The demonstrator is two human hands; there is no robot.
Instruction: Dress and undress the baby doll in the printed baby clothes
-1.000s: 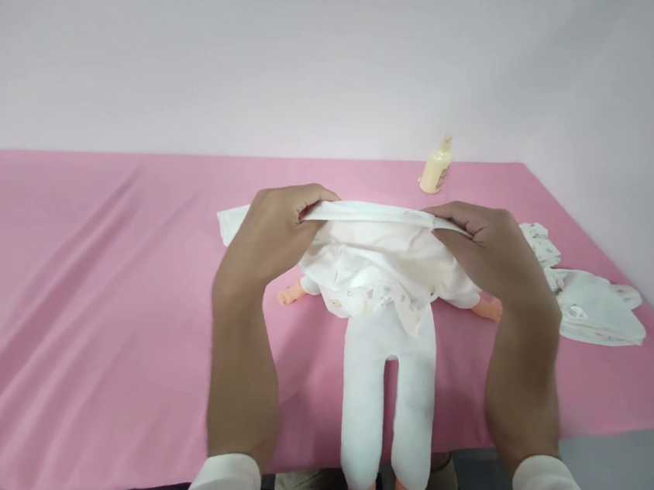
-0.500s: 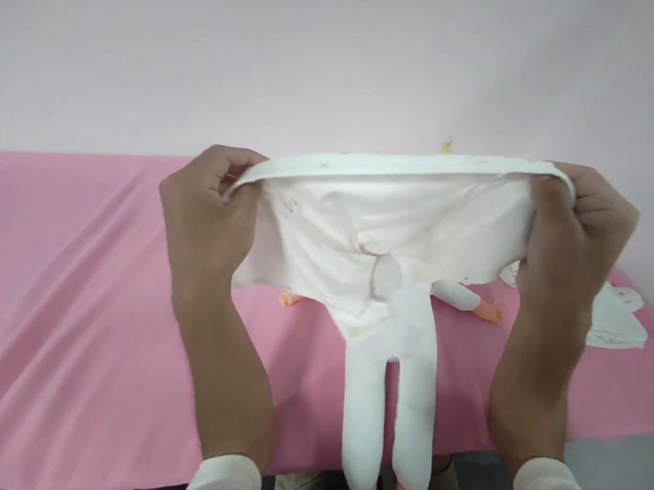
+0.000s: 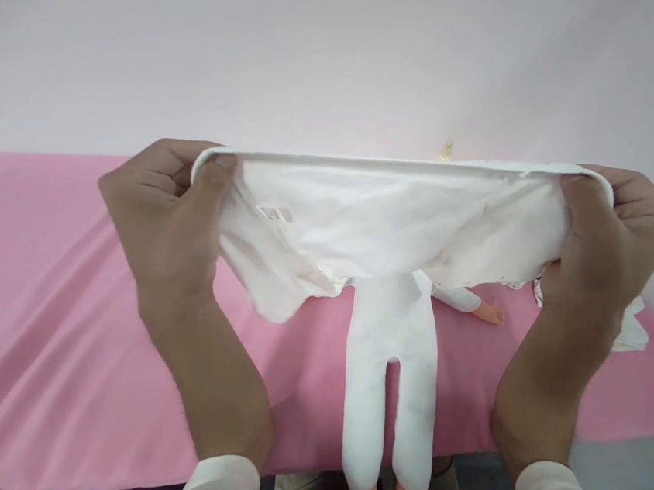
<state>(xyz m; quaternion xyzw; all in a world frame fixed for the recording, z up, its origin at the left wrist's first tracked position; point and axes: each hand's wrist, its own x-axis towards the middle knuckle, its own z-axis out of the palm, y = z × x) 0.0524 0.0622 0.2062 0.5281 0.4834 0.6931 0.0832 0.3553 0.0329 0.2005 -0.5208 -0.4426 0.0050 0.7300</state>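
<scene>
Stretched between both fists is a small white baby garment [image 3: 389, 212], its banded edge pulled straight across and a printed label showing inside. My left hand [image 3: 174, 198] is closed on the left end of the band, thumb inside. At the other end my right hand [image 3: 615, 228] grips the band the same way. Below and behind the cloth lies a doll [image 3: 389, 368] with a white fabric body and legs; one arm shows at the right. The garment hides the doll's head and upper body. The doll's feet hang past the front edge.
A pink cloth [image 3: 63, 311] covers the table against a pale wall [image 3: 323, 57]. Folded white cloths [image 3: 633, 332] lie at the right, partly behind my right wrist. A small yellowish item [image 3: 447, 151] shows just above the garment's band.
My hands have moved farther apart, the left one going left and the right one going right. The band is now pulled wider and straighter. The doll has stayed in place.
</scene>
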